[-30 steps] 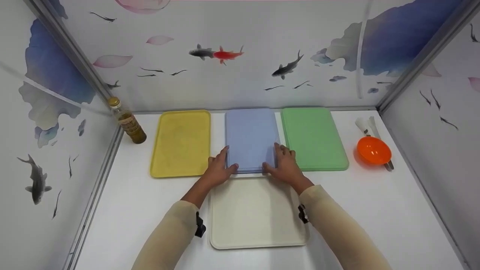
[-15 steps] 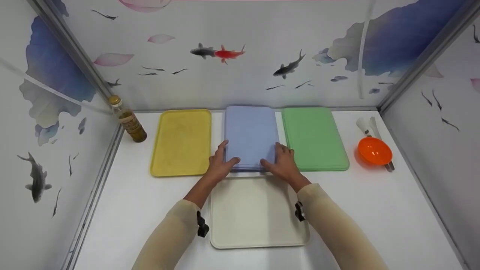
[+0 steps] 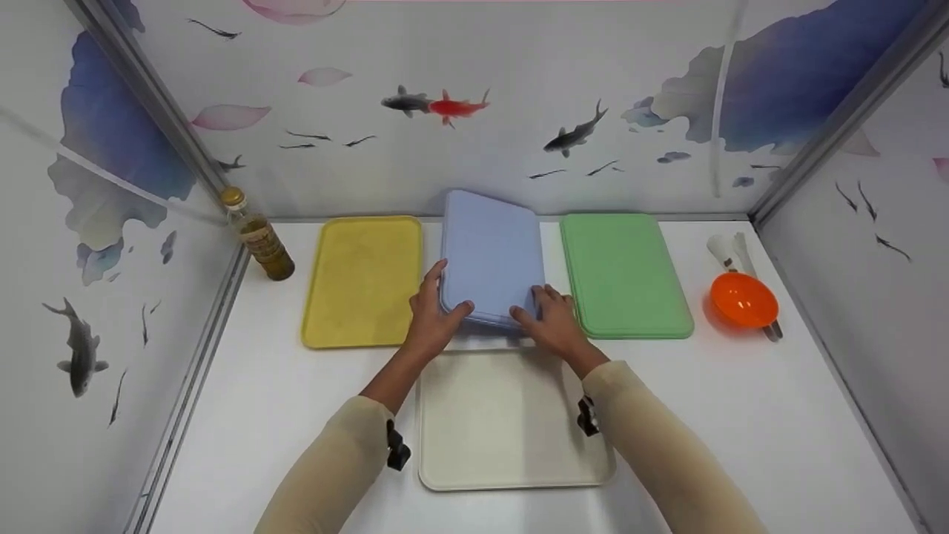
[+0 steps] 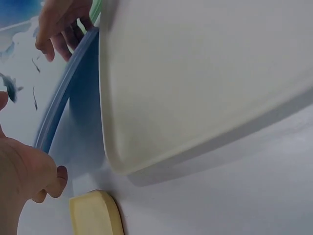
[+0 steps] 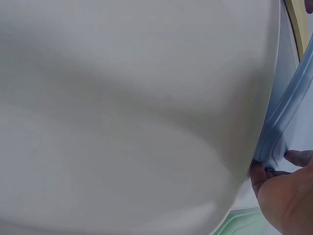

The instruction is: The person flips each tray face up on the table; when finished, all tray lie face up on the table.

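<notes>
Both hands hold a light blue tray [image 3: 493, 252] by its near corners, thumbs on top. Layered edges show at its rim; whether it is one tray or a stack I cannot tell. It is tilted, its left side raised off the white table. My left hand [image 3: 434, 315] grips the left side and my right hand [image 3: 554, 326] the lower right corner. In the left wrist view the blue tray [image 4: 63, 88] curves between the two hands. The right wrist view shows its edge [image 5: 288, 107] pinched by the right hand [image 5: 283, 196]. A cream tray [image 3: 515, 423] lies just in front.
A yellow tray [image 3: 363, 282] lies left of the blue one, a green tray [image 3: 626, 274] right of it. An oil bottle [image 3: 261, 241] stands at the back left. An orange bowl [image 3: 744, 300] sits over long utensils at the right. Printed walls [image 3: 356, 174] enclose the table.
The blue tray has risen from near the tabletop and tilted, its left side going up higher than its right. Both hands moved with it, keeping their hold. The other trays stayed put.
</notes>
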A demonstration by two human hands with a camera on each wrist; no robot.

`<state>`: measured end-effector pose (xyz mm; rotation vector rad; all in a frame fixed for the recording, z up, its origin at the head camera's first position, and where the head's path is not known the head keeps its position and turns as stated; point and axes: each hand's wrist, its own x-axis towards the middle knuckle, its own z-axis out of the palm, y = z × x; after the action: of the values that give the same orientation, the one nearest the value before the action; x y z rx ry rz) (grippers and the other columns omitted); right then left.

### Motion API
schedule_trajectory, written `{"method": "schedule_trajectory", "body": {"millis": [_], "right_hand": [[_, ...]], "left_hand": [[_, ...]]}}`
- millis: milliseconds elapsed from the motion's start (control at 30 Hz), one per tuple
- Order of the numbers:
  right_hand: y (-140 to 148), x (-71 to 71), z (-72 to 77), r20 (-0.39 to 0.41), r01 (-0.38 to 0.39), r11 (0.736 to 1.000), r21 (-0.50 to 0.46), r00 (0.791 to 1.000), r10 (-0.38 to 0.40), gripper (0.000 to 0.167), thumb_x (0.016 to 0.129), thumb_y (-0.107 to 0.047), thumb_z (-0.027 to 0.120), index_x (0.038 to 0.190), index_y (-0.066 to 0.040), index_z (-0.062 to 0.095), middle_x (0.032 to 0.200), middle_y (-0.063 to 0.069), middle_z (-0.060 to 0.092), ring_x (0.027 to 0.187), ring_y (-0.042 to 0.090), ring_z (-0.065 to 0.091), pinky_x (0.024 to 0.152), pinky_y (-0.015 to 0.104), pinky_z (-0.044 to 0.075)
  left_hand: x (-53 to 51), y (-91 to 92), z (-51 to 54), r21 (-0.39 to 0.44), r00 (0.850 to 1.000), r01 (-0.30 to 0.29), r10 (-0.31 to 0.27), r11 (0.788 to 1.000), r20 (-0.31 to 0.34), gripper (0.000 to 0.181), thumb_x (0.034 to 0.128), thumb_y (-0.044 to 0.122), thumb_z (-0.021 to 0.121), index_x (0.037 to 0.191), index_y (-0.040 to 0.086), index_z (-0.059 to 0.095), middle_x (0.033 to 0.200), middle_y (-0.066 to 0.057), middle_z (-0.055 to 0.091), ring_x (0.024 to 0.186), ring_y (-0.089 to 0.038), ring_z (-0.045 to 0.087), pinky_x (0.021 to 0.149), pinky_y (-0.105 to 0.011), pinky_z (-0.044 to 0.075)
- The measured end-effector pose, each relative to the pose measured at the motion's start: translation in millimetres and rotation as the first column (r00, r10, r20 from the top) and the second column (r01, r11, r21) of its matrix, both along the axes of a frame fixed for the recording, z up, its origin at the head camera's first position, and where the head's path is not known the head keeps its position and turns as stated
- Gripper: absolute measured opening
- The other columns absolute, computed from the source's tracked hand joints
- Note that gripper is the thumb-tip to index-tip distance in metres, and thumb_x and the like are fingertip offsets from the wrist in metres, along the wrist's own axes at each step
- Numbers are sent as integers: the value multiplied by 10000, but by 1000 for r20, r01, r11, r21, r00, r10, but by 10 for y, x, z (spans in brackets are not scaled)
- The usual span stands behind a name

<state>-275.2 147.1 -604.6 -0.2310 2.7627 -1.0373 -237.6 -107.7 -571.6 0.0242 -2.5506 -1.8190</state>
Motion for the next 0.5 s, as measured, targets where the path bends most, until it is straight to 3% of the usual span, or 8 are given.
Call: {"method": "schedule_trajectory", "body": {"millis": [167,500], "right_hand": [[-42,6,9,-11,2,998,-69,1000,-3,824,1064,-481,629,1648,63,425,1753,357,246,1619,561,303,1307,673,310],[-132,-4,76,-21,-29,996,-82,999,27,807,1100,-494,588,1637,88,436,1683,364,410,1573,541,420,1300,650,338]], "left_hand": [[5,27,65,23,997,-6,8,1000,-71,865,1002,303,758,1729,281,289,1802,-92,307,1569,-400,278,1236,-699,359],[18,80,177,57,993,-11,17,998,-114,882,992,348,759,1716,356,256,1770,-100,308,1598,-349,254,1255,-711,326]]}}
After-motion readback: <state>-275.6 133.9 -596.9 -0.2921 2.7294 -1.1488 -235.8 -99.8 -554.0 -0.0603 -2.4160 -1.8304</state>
